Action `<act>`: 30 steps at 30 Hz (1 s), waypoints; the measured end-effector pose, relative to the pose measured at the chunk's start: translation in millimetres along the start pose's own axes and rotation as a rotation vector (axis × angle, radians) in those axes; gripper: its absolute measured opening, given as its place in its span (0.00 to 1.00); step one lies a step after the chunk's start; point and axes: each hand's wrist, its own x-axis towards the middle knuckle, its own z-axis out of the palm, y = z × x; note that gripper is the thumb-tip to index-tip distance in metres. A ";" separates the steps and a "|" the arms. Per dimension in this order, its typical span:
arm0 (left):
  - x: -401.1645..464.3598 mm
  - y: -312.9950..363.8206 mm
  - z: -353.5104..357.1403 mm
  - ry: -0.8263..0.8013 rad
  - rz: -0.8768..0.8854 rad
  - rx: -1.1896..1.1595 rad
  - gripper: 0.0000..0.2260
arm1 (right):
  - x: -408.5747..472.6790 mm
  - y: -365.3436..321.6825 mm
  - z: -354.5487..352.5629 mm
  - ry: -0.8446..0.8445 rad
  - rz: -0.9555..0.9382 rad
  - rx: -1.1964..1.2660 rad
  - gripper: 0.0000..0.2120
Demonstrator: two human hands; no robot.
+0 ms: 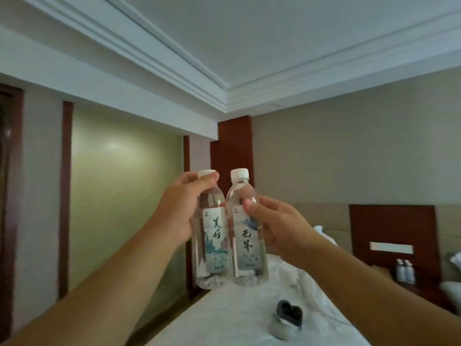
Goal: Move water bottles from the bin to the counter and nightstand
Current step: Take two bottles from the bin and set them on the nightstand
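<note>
Clear plastic bottles sit mid-frame above the bed (224, 318): left hand (179, 211) grips the left bottle (212, 245), right hand (279, 226) the right bottle (247, 245). Carry both upright toward the nightstand (419, 290), lower right.

A white ceiling (287, 41) with stepped crown moulding (154, 63) tops beige walls (336, 158), and dark red-brown wood trims a pillar (234, 143) in the corner and vertical strips (66, 196) along the left wall, where a glossy greenish panel (124, 191) carries a soft patch of reflected light. A bed (237, 320) with rumpled white sheets runs across the bottom, with a small dark object (289, 313) lying on it. At right a wooden headboard panel (391, 231) bears a pale switch plate (391, 247), above a nightstand (419, 293).
</note>
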 end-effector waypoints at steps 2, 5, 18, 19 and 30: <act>20.9 -30.9 49.9 -0.070 -0.026 -0.032 0.12 | -13.2 2.2 -53.4 0.104 0.014 -0.056 0.15; 48.1 -74.5 122.7 -0.184 -0.071 -0.111 0.15 | -28.7 6.4 -128.3 0.252 0.019 -0.098 0.15; 180.5 -222.8 399.9 -0.564 -0.143 -0.269 0.23 | -50.5 19.4 -409.3 0.649 0.037 -0.278 0.18; 190.5 -233.9 419.9 -0.579 -0.146 -0.283 0.22 | -51.3 18.9 -428.7 0.666 0.034 -0.288 0.18; 263.6 -351.5 625.5 -0.667 -0.152 -0.269 0.21 | -58.7 44.2 -663.2 0.737 0.091 -0.435 0.24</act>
